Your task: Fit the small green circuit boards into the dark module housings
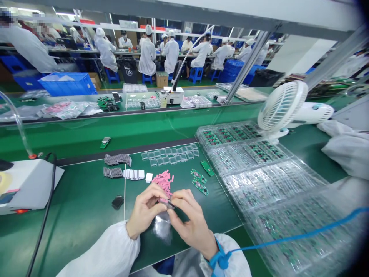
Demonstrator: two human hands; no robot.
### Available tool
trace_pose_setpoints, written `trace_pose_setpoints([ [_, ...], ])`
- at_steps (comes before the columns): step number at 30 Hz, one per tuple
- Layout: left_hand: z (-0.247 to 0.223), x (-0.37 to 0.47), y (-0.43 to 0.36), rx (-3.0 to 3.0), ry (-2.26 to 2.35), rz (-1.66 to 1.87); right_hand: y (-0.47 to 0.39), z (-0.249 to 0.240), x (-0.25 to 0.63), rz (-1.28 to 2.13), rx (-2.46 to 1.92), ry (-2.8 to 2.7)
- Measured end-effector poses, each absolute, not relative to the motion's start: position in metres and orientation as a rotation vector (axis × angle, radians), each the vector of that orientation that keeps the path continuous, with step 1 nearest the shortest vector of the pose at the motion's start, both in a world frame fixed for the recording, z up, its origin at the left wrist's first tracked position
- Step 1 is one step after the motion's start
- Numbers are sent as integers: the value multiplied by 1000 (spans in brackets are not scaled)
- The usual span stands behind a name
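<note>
My left hand and my right hand meet over the green table, fingers closed around a small dark and clear part with a bit of pink on it. Fingertips hide much of that part. Just beyond my hands lies a heap of pink strips. Below them rests a clear plastic bag. Small green circuit boards lie to the right of the heap. White squares and rows of grey pieces are at the left, with clear plastic frames behind.
Stacked clear trays of boards fill the right side, with a white fan behind them. A white machine with a black cable stands at the left. A blue cord runs from my right wrist. People in white coats work beyond.
</note>
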State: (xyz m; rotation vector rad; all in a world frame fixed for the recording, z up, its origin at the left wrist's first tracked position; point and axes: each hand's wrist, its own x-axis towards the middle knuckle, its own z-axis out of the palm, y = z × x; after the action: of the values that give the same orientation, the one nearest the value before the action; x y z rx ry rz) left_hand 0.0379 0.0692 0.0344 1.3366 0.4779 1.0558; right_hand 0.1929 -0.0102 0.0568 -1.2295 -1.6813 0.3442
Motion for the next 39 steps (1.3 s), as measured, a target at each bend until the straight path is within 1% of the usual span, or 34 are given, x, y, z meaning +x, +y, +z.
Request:
trace_pose_setpoints([
  [10,38,49,61,1239,461,1116,-6,36,185,543,-1101,-1348],
  [14,40,43,63,1426,566,1098,-5,39,196,630,-1098,-1358],
  [19,42,40,64,1691,594,1092,-6,44,206,634,-1141,-1411],
  [25,44,39,62,1753,576,1046,-5,42,202,676,-1146,-1380],
  [34,42,41,60,1713,595,1080,-7,39,201,625,-1112,-1364],
  [39,45,39,64,1749,536,1081,-9,53,211,617,-1173,-1585],
])
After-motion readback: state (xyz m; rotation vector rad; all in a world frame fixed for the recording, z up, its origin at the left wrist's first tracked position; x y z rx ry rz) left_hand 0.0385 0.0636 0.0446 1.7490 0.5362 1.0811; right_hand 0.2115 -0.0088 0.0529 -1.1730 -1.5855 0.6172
